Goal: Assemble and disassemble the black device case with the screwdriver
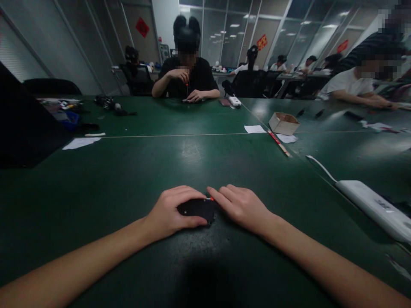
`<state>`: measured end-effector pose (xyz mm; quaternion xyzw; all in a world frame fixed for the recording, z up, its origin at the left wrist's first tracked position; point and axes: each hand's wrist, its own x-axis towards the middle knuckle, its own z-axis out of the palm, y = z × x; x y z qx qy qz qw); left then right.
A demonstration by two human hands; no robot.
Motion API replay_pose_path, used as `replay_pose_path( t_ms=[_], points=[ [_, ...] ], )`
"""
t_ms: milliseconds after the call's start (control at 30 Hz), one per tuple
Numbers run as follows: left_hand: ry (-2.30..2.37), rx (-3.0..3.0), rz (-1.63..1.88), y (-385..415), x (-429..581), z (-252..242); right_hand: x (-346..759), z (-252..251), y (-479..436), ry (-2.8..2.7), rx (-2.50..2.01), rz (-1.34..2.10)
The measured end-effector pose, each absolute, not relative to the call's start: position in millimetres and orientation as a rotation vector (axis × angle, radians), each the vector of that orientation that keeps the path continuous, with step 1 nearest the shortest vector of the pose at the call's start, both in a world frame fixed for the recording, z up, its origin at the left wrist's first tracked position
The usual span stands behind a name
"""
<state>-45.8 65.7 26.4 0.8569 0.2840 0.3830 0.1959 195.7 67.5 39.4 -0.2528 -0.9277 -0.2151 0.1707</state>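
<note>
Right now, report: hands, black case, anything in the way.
Left hand gripping black case. Right hand over orange tool. Power strip off right, apart from hands.

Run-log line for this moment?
left hand: holds black object | right hand: at small orange piece beside it | below: green table

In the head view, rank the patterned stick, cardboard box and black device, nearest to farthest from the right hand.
1. Black device, just left, in the left hand.
2. Patterned stick, ahead, rightward.
3. Cardboard box, farther ahead, rightward.

Glass panels mirror bright lights behind black chairs.
</note>
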Motion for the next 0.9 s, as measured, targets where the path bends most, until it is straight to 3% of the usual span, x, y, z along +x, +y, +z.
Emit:
replay_pose_path(
  t_ms=[267, 500, 767, 900],
  points=[
    [0.788, 2.421, 1.094, 65, -46, 25, 193, 49, 63, -2.613, -0.7, -0.742],
    [0.793, 2.424, 1.117, 65, -46, 27, 197, 37, 72, -2.627, -0.775, -0.484],
    [0.768, 2.398, 1.126, 64, -47, 26, 191, 40, 68, -2.593, -0.759, -0.56],
    [0.76, 2.408, 1.101, 64, -47, 26, 188, 40, 68, -2.651, -0.862, -0.332]
  ],
)
